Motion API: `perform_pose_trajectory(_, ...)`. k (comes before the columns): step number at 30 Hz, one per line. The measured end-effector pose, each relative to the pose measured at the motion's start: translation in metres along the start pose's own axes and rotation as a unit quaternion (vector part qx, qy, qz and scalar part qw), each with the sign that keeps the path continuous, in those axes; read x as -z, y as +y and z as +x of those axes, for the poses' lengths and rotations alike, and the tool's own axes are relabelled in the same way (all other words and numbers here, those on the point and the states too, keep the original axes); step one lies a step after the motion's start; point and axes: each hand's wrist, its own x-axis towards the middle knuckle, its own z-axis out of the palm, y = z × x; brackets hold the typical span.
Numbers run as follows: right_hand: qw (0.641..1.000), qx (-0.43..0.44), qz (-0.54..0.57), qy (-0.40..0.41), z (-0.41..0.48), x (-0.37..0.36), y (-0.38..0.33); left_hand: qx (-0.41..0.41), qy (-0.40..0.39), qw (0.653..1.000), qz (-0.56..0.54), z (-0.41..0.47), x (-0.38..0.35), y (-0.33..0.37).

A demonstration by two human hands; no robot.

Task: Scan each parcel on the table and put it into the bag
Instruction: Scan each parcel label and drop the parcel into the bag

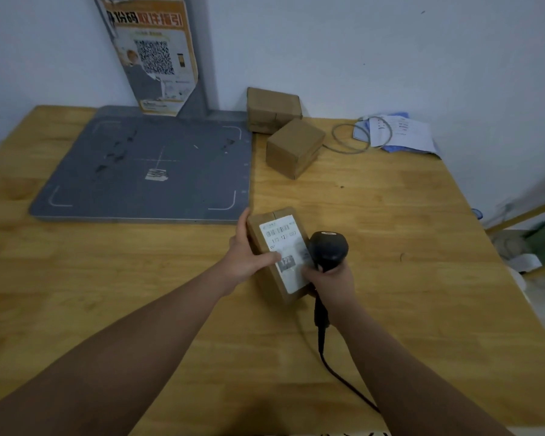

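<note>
1. L hand (245,253): grips the parcel (272,214) from its left side. Thumb lies across the white label (283,239); fingers curl round the far-left edge of the box.
2. R hand (331,286): closed round the handle of the black scanner (328,248). Scanner head sits at the label's right edge, overlapping the box. Black cord (337,376) runs from the handle base back toward the near edge of the tabletop (406,247).
3. Parcel pos.: mid-tabletop, slightly toward the near edge, label side up, long axis skewed to the tabletop edges. Cannot tell whether it rests on the wood or is lifted off it.
4. Other parcels: two brown boxes near the far edge, approx. centre. Rear box (272,110) stands against the wall; front box (293,147) sits just beside it, turned at an angle.
5. Gray scan pad (145,171): flat on the far-left part of the tabletop, white corner marks and a small sticker on it. A poster (153,55) w/ a QR code hangs on the post behind it.
6. Far-right corner: loose papers (401,133) w/ a coiled gray cable (348,138) partly on them.
</note>
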Motion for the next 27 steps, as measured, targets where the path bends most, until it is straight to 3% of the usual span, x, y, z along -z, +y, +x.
perform_pose_trajectory(3,0.999,0.018,-0.040,0.001,-0.002,0.004,-0.011,-0.027,-0.020,0.997,0.072,-0.007,0.008,0.007)
perform_pose_trajectory(6,0.988,0.094,-0.122,0.019,-0.012,0.009,-0.038,-0.081,0.030,0.988,0.128,-0.015,0.022,0.024)
perform_pose_trajectory(10,0.975,0.160,-0.150,-0.048,-0.042,0.017,-0.073,-0.138,0.104,0.966,0.191,-0.020,0.043,0.045)
perform_pose_trajectory(17,0.974,0.148,-0.167,-0.051,-0.072,0.020,-0.079,-0.172,0.148,0.925,0.304,-0.039,0.046,0.059)
perform_pose_trajectory(27,0.983,0.121,-0.109,-0.086,-0.111,0.019,-0.059,-0.162,0.206,0.915,0.307,-0.080,0.046,0.043)
